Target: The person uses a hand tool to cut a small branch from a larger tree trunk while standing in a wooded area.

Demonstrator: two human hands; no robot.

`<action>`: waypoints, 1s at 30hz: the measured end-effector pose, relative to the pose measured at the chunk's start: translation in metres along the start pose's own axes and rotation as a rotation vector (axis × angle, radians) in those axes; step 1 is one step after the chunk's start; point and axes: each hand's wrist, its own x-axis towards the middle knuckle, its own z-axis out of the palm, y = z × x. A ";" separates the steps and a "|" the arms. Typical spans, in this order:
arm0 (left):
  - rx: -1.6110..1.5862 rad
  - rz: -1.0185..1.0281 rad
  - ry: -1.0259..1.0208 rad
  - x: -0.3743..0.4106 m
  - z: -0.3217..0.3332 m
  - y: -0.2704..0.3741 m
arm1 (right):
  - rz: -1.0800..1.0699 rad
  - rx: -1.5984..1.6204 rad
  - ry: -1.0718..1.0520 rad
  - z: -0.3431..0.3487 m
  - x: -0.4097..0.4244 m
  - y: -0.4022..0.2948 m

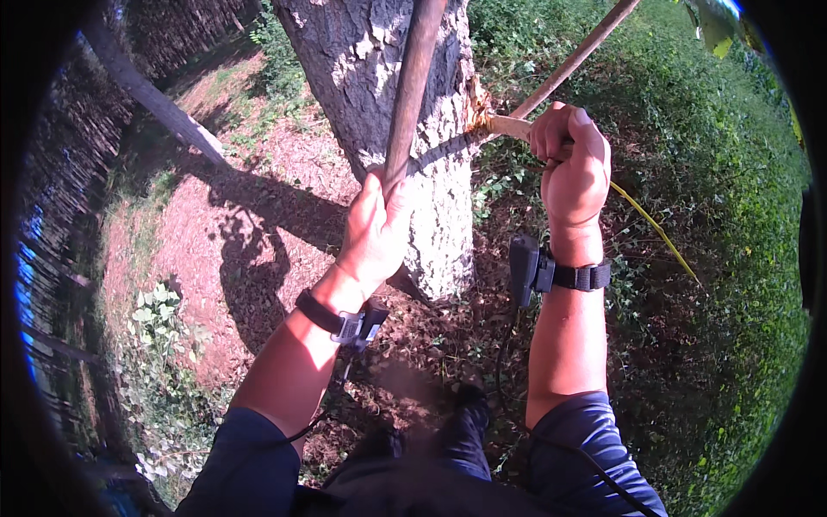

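A thick tree trunk (442,213) with rough bark stands in front of me. My left hand (378,226) is closed around the lower end of a long brown wooden pole or branch (413,84), which crosses in front of the trunk and runs out of the top of the picture. On the trunk's right side is a splintered, orange-brown wound (478,106). My right hand (572,158) is closed on a pale wooden piece (510,126) that reaches to this wound; whether it is a handle or a branch stub I cannot tell. Black straps with devices sit on both wrists.
Another thin branch (578,58) slants up to the right behind the pale piece. A yellow stem or cord (656,226) lies right of my right wrist. A leaning thinner trunk (158,106) stands at left. Leafy undergrowth (730,226) covers the right side; cables hang from both wrist devices.
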 end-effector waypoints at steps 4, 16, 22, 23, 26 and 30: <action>0.193 -0.522 -0.244 -0.070 0.027 -0.091 | 0.053 -0.008 -0.025 0.001 -0.003 -0.002; -0.240 -0.540 -0.305 -0.051 -0.002 -0.032 | 0.000 -0.043 0.003 -0.003 0.007 -0.003; -1.028 -0.825 -0.329 -0.083 0.021 -0.076 | 0.022 -0.013 -0.012 0.003 0.007 -0.003; -0.605 -0.792 -0.329 -0.069 0.005 -0.034 | 0.020 -0.022 0.005 -0.004 0.009 -0.003; -0.630 -0.593 -0.219 -0.058 -0.035 -0.040 | 0.021 -0.022 0.005 -0.004 0.010 -0.002; -0.356 -0.442 -0.182 -0.076 0.008 -0.045 | 0.026 -0.008 0.029 -0.002 0.014 -0.005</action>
